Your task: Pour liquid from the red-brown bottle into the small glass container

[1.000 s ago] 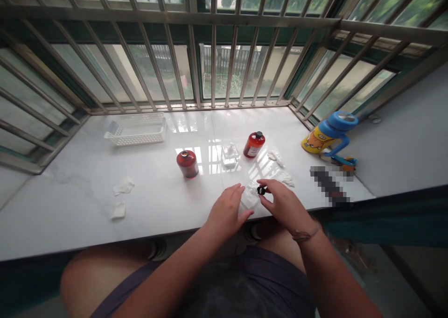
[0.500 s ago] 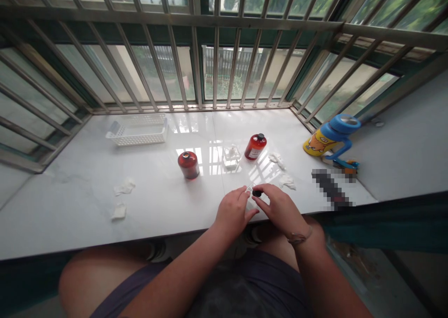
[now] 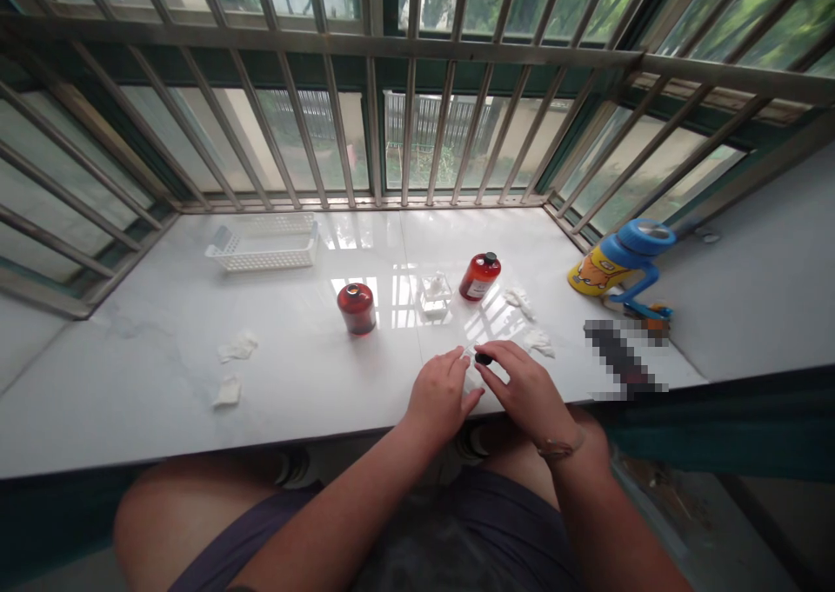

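Pinching a black cap (image 3: pixel 483 358), the right hand (image 3: pixel 530 390) adjoins a clear container (image 3: pixel 470 378). The left hand (image 3: pixel 437 395) curves beside it, grip unclear.

The left hand (image 3: pixel 437 392) and right hand (image 3: pixel 531 388) are now closer together at lower centre, the black cap (image 3: pixel 483 358) nearer the left fingers. They cover more of the clear container (image 3: pixel 470 349).

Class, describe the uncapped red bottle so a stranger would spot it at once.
On the white counter below the barred window, look between the white basket and the small clear container. A red bottle stands there, its neck open, while the other red bottle wears a black cap.
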Available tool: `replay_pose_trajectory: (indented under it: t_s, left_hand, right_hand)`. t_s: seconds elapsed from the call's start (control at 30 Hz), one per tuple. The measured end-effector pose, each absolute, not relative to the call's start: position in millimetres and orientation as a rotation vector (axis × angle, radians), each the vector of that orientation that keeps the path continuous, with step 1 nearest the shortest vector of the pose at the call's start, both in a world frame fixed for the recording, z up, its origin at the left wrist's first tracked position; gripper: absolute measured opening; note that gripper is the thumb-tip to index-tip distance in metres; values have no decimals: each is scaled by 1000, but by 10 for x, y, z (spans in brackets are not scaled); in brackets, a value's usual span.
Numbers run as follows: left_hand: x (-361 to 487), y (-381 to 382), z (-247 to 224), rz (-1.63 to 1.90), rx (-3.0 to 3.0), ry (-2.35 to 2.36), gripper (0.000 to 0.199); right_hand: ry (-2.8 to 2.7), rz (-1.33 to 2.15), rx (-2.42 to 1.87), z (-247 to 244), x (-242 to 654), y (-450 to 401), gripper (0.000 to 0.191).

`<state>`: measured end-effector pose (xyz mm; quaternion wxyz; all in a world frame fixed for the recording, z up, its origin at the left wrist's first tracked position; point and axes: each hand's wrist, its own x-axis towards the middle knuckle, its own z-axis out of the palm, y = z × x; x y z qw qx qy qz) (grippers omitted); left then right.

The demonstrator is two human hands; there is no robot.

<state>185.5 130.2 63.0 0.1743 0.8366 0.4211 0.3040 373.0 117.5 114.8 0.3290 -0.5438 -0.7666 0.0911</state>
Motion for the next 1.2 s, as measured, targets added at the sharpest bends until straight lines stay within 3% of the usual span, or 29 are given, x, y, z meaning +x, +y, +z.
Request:
replay_pose_trajectory:
  t_s: [0.2,0.5,0.57,0.7,0.77,0.93,1.2]
  left_hand:
    - [1789,1502,678,891,2401,1331,65]
    - [946,1819,1061,1568,2186,1608,89]
    - [743,1981,1059,1561,1977,1767,103]
    - [478,2324,1000,1218,1538,1842,125]
    - [427,2440,990,1134,1433,1795,121]
    - [448,2406,1063,1196,1424,1754,72]
    - [589,1391,1271,1116,1594,1408,65]
  right_hand:
    - [-1902,47,-1432,1247,3713,1126,27]
    - [-1878,128,-1426,1209,3658,940,27]
    - [-1869,155,-1420,1205,3604,899,28]
    - [-1853,216,-1375,1213,3460,823,31]
    - [-1846,255,-1345,1220,3384,784,32]
    - [-1773,413,-1351,1257,3219,697,29]
    - [-1707,579,-1249,1445,2991,629,25]
